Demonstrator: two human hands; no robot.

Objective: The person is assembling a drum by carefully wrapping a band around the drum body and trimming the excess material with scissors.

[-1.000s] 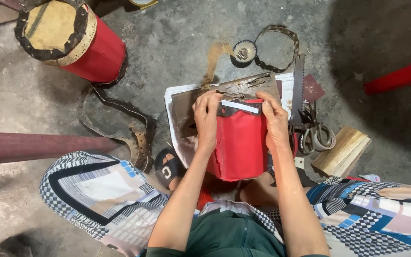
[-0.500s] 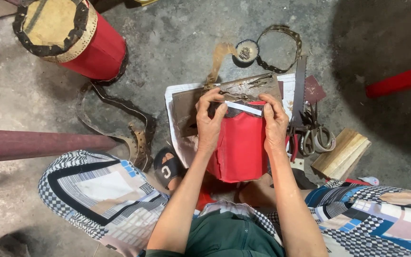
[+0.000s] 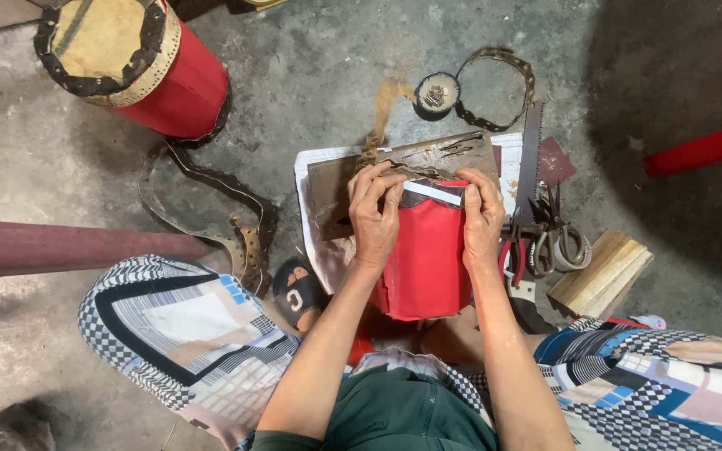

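The red cylinder (image 3: 424,259) lay between my knees on the concrete floor (image 3: 319,75), its long axis running straight away from me, near end at my lap and far end resting on a dark flat board (image 3: 428,159) that sat on a white sheet (image 3: 309,171). That far rim was where everything met: a thin white strip (image 3: 433,193) ran across it from side to side, at right angles to the cylinder's length, and both hands were on that end rather than on the body. My left hand (image 3: 375,219) was clenched over the left side of the rim, fingers curled down onto the strip and thumb along the red wall. My right hand (image 3: 484,219) gripped the right side, fingertips pinching the strip's right end. Neither hand was nearer than the other; the rim lay just ahead of both palms, with the strip spanning the gap between them. Just right of the right hand lay a saw blade (image 3: 531,167), scissors (image 3: 563,242) and a wooden block (image 3: 602,271). Beyond the board sat a small round tin (image 3: 438,92) and a studded ring (image 3: 499,88). Well off to the left stood a finished red drum (image 3: 139,63), with a dark strap (image 3: 211,196) curling from it toward my left knee.
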